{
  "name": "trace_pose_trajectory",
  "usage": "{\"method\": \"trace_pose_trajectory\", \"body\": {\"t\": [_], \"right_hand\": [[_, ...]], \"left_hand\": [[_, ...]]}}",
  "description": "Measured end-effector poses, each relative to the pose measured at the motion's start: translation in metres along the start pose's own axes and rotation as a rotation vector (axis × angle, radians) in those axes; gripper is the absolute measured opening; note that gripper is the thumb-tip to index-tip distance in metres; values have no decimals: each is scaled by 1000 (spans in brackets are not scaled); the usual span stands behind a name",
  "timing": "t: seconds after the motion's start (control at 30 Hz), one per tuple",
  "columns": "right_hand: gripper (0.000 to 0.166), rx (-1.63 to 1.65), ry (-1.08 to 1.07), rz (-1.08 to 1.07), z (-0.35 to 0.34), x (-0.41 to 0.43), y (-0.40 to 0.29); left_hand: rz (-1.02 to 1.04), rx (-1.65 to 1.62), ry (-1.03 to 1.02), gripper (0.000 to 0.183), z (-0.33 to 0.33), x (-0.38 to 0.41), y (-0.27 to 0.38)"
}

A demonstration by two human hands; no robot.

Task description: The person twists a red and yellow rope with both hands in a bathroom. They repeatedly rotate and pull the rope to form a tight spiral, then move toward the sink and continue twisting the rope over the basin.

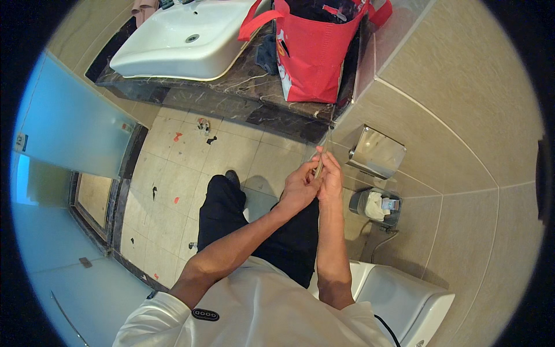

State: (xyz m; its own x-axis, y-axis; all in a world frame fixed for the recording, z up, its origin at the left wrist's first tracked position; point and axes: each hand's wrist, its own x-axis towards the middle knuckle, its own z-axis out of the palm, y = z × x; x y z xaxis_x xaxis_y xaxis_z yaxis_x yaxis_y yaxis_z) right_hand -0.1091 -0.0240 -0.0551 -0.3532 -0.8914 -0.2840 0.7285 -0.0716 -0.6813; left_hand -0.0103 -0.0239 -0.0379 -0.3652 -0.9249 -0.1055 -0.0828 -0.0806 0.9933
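Note:
My left hand [299, 184] and my right hand [331, 175] meet in front of my right knee. Between them, the fingers of both grip a thin, pale, stick-like object [320, 167]. Its narrow far end points up toward the corner of the dark marble counter [243, 89] and looks dark at the tip. What exactly it is cannot be made out, and the fingers cover part of it. A red tote bag [314, 60] with its mouth open stands on the counter just beyond my hands.
A white washbasin [173, 47] sits left on the counter, with dark cloth [266, 54] by the bag. Right are a metal paper dispenser [377, 152], a waste bin [357, 203] and a white toilet [394, 295]. Red and black scraps [211, 140] dot the floor. Frosted glass [78, 112] stands left.

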Motion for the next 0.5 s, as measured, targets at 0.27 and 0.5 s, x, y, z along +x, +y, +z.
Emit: {"method": "trace_pose_trajectory", "body": {"t": [0.27, 0.5], "right_hand": [[26, 63, 126, 161, -23, 5, 23], [26, -105, 65, 37, -1, -7, -9]], "left_hand": [[-195, -87, -73, 29, -1, 2, -11], [-46, -177, -162, 27, 2, 5, -2]]}}
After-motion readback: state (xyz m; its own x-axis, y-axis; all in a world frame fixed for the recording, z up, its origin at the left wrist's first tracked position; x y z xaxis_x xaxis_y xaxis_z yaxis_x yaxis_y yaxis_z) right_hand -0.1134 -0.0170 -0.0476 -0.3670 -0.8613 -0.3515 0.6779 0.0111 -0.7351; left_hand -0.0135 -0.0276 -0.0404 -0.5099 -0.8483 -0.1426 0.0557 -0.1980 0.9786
